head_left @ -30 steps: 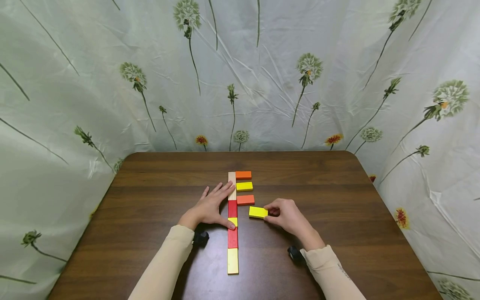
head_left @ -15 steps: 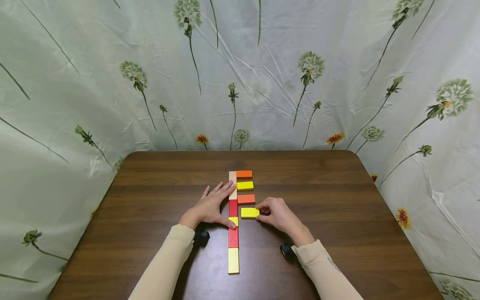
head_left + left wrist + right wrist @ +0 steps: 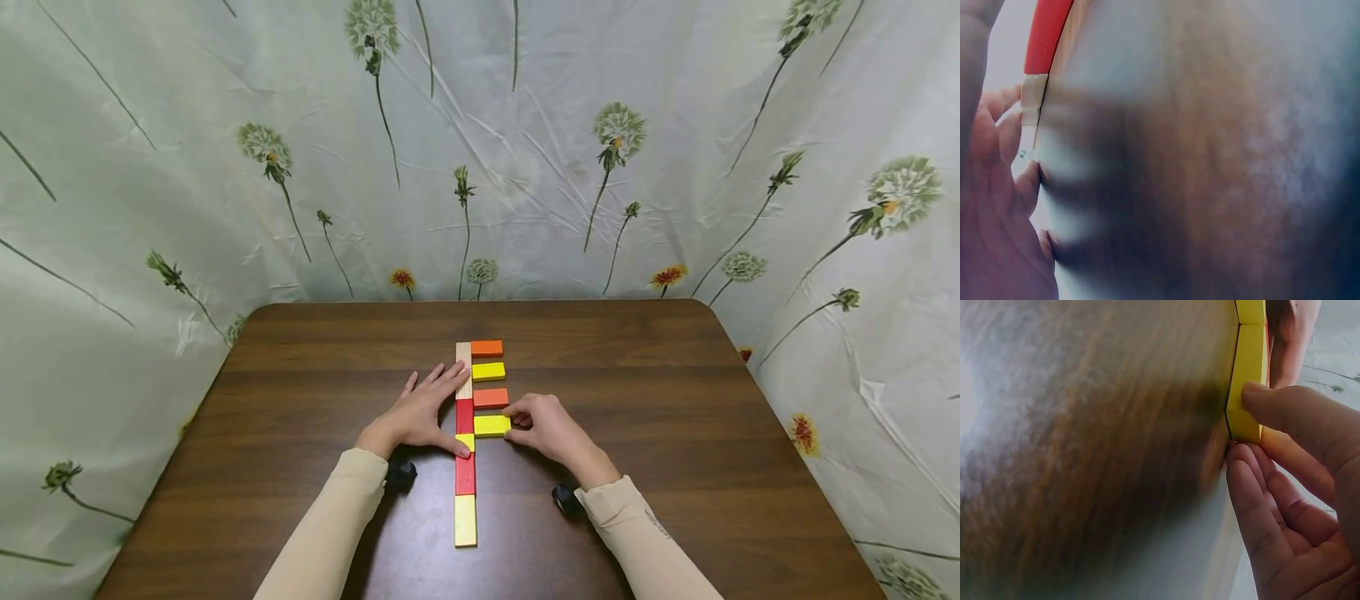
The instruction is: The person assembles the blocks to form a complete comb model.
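Observation:
A straight column of flat blocks runs toward the far edge: plain wood [image 3: 464, 386], red [image 3: 465, 417], yellow [image 3: 467, 442], red [image 3: 466, 475] and pale yellow [image 3: 465, 521]. My left hand [image 3: 416, 421] is spread over its left side, index fingertip on the plain wood and thumb by the small yellow block. With thumb and fingers, my right hand [image 3: 551, 427] pinches the right end of a bright yellow block [image 3: 491, 426]. That block's left end meets the column beside the red and small yellow blocks. In the right wrist view, the thumb presses the held yellow block's [image 3: 1249, 362] side.
Three more blocks stick out rightward from the column's far part: orange [image 3: 487, 348], yellow [image 3: 489, 372] and orange-red [image 3: 491, 397], with gaps between them. Everything lies on a dark wooden table [image 3: 637, 358]. A flower-print curtain [image 3: 540, 167] hangs behind it.
My right hand has slid the bright yellow block leftward until its left end reached the column. The left hand has stayed in place on the column.

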Demonstrator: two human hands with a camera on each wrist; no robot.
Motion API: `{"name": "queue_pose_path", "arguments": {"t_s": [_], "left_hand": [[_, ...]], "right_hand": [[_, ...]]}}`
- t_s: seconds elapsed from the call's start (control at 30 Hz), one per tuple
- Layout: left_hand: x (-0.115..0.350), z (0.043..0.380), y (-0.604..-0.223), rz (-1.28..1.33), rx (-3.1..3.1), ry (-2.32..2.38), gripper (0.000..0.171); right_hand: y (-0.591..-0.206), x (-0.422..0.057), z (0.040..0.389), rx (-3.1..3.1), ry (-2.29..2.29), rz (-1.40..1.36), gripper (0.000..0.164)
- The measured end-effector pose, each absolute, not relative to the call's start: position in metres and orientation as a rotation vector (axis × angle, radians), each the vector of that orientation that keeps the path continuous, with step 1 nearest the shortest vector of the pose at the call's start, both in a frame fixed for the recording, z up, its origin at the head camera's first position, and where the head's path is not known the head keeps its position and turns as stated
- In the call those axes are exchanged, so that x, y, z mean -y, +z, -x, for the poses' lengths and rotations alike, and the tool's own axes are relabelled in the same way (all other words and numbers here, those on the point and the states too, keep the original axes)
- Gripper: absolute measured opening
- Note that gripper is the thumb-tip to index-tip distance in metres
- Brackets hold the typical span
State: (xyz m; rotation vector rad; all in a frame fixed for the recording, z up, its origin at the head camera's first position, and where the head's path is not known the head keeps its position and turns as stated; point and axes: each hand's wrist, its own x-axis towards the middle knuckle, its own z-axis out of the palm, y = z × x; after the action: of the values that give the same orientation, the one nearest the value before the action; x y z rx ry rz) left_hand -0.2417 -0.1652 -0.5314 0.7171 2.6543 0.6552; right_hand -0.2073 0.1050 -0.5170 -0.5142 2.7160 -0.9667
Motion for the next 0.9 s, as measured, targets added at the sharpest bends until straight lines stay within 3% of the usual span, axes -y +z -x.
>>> {"name": "queue_pose_path", "arguments": {"t_s": [0.9], "left_hand": [[0.178,0.241,-0.545,-0.693,-2.622,0.746,0.131]], "right_hand": [[-0.531,-0.105,0.205,-2.646,-1.05,0.566,0.035]]}}
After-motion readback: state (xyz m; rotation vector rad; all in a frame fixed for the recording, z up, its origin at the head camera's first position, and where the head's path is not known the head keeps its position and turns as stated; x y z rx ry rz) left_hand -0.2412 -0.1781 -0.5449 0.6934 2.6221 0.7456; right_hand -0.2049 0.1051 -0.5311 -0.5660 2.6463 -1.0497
